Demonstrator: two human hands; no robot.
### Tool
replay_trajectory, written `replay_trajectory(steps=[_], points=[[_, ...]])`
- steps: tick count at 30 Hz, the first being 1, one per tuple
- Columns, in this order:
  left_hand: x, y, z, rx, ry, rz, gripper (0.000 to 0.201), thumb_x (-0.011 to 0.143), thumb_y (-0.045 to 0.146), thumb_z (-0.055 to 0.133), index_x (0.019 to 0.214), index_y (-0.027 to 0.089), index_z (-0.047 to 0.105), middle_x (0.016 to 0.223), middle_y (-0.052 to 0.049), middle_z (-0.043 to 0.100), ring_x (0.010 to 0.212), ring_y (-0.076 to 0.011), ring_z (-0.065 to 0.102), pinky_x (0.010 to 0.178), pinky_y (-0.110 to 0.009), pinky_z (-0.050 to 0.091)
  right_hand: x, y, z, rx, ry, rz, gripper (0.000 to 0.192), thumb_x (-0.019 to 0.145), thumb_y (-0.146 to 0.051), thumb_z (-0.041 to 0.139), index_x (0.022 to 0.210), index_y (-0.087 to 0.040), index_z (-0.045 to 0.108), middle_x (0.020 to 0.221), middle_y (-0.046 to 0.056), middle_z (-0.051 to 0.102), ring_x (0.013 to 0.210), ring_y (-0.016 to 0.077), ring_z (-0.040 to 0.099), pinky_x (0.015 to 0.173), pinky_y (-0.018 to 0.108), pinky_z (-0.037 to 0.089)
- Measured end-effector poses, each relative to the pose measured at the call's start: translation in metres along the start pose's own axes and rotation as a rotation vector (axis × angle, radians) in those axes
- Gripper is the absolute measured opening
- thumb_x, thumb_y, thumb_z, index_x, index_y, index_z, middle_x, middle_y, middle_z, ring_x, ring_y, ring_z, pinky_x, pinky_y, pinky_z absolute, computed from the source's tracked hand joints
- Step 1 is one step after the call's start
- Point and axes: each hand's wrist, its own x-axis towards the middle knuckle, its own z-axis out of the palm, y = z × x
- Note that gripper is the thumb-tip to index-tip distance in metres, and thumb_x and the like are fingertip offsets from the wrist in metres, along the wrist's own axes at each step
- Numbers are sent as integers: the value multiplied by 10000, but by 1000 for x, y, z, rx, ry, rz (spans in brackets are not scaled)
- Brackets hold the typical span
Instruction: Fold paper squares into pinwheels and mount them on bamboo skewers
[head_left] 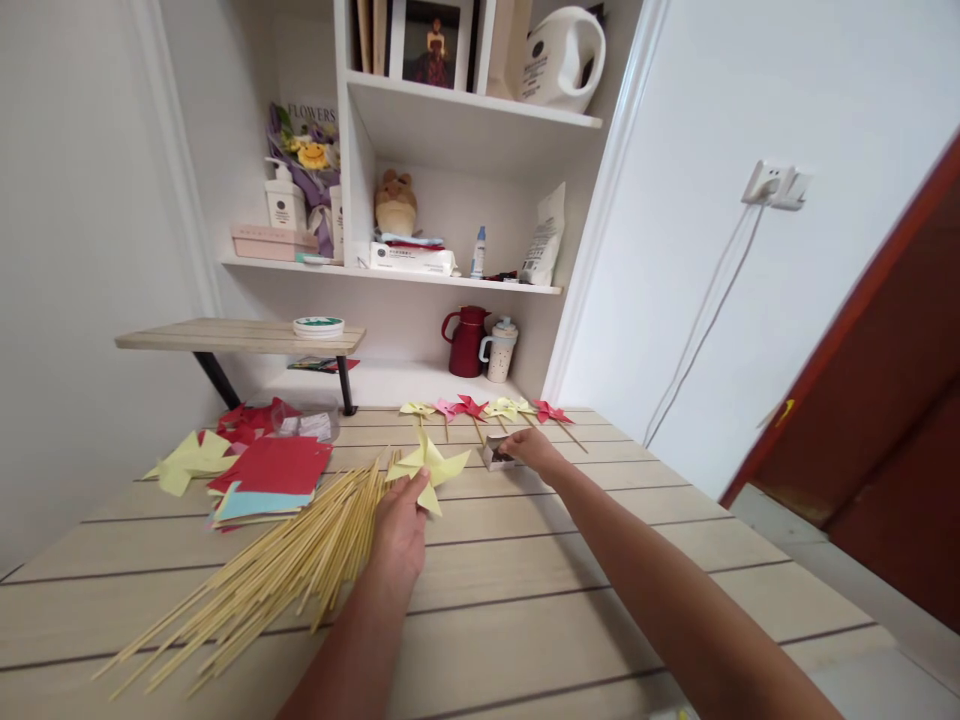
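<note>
My left hand (400,525) is closed on a pale yellow paper pinwheel (448,467), thumb pressed near its centre, holding it just above the table. At the small open box (493,459), my right hand (534,452) has its fingers drawn together at the rim. What those fingers hold, if anything, is hidden, and so are the box's contents. A fanned bundle of thin wooden sticks (300,550) lies beside my left hand. Beyond the hands, several finished pinwheels on sticks, among them a red one (472,406), lie in a row.
Stacked coloured paper (274,465) lies at the left, near a loose yellow pinwheel (191,462) and a clear plastic container (311,424). A raised wooden shelf (225,335) stands behind them. At the back are a red jug (468,342) and a lidded cup (500,350).
</note>
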Motion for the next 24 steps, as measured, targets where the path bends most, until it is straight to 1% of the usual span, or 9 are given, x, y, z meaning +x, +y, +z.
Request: replay_trajectory(steps=[3,6,11,16,24], points=[[0,0,0,1,2,0,135,800,11,670,809,133,728,863,-61,749,693,-96,672,612,-176,493,0,-6,-3,-216,-90,1,327,936,-336,603,1217,-169,596,1252,83,603,1042,236,628,860,417,552],[0,0,0,5,1,2,127,791,13,683,798,133,723,839,-54,747,677,-95,668,596,-172,490,0,-13,0,-392,-116,-11,316,944,-331,593,1220,-179,589,1249,89,602,1054,229,624,883,429,543],[1,0,-2,9,-16,4,126,793,17,685,804,137,721,841,-52,750,677,-94,674,612,-169,502,1,-21,9,-547,-137,11,324,946,-330,591,1231,-178,580,1248,93,601,1052,225,626,881,431,544],[2,-2,-3,19,-62,0,109,776,34,712,817,134,727,865,-65,755,706,-110,687,627,-184,517,5,-21,11,-533,-183,45,307,945,-327,593,1221,-193,590,1252,88,601,1052,221,626,875,413,546],[2,-3,-3,34,-107,-12,83,784,43,703,821,110,736,834,-72,748,673,-101,669,614,-174,510,7,-9,1,-326,-222,92,314,946,-333,589,1218,-177,592,1251,89,603,1038,224,628,867,418,550]])
